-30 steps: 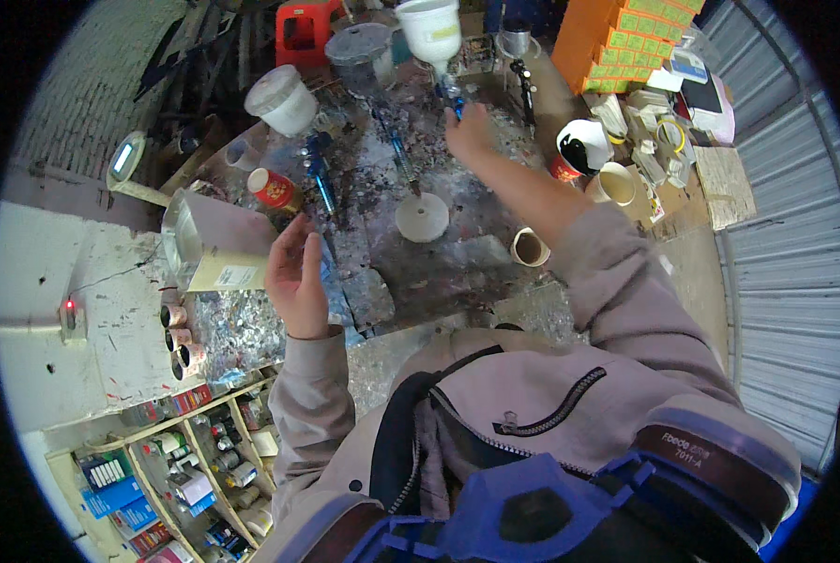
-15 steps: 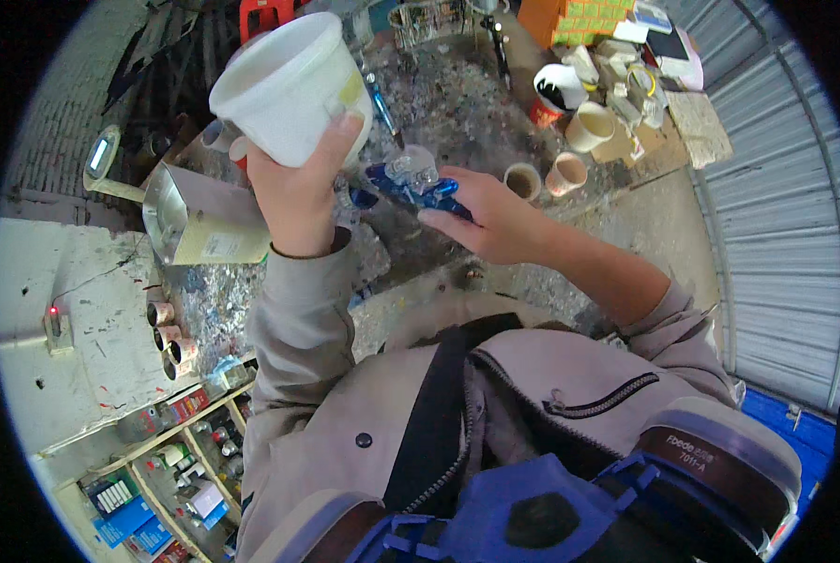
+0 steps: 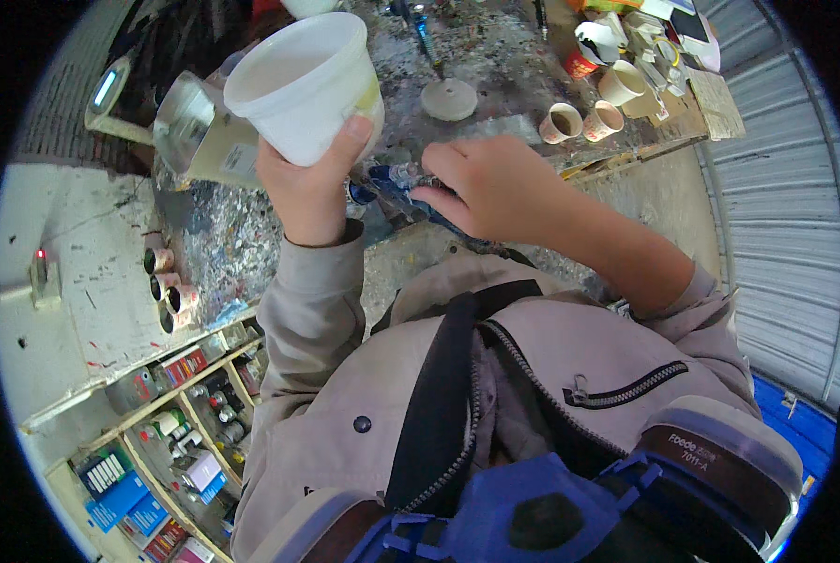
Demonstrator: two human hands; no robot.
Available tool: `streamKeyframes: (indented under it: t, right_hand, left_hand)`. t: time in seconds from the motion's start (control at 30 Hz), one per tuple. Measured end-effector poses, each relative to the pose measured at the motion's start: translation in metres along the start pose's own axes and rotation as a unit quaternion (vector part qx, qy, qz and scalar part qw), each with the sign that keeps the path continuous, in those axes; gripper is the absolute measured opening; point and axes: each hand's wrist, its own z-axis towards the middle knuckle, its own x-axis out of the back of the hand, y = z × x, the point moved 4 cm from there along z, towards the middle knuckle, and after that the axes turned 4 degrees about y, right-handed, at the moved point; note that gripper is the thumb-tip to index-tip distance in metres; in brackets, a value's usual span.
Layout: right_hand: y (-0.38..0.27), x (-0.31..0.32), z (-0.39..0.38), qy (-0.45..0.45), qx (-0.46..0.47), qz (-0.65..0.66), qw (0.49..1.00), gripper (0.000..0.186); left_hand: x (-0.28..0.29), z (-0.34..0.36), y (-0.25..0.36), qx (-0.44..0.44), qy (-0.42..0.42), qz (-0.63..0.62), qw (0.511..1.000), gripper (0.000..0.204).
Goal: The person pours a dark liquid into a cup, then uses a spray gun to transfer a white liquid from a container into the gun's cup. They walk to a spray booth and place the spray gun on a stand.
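My left hand [image 3: 309,192] grips a white plastic tub [image 3: 298,84] from below, thumb on its outer wall. The tub is tilted, with a yellowish stain on its side. Just right of it, my right hand [image 3: 481,183] is closed around a shiny blue spray gun [image 3: 397,178], its fingers bunched near the gun's clear fitting. Part of the gun is hidden behind the fingers. A round whitish disc [image 3: 449,99] lies on the paint-spattered bench [image 3: 495,70] beyond my right hand.
A metal can [image 3: 223,141] and a scale display [image 3: 106,89] stand left. Paper cups [image 3: 603,120] sit at the bench's right, near a stained cup [image 3: 561,123]. Several dark-filled cups [image 3: 162,286] line the lower left, above shelves [image 3: 195,422]. A slim blue tool [image 3: 423,38] lies at the back.
My view has shifted, with the bench's contents now higher in the picture. My right hand has turned over, knuckles up, and the spray gun sits lower. The left hand still holds the tub.
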Motion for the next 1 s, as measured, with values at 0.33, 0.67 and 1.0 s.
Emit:
streamKeyframes:
  t: [0.33,0.67,1.0]
  right_hand:
    - [-0.048,-0.032,0.013,0.052,0.148,-0.001,0.988,0.035]
    - [-0.062,-0.035,0.005,0.041,0.117,-0.002,0.992,0.031]
    - [-0.043,-0.023,-0.026,0.050,0.068,-0.031,0.996,0.027]
  left_hand:
    - [0.064,-0.020,0.012,0.026,0.027,-0.011,0.999,0.067]
    - [0.067,-0.026,0.013,0.029,-0.004,-0.006,1.000,0.063]
    - [0.039,-0.030,0.001,0.050,-0.057,0.055,0.996,0.070]
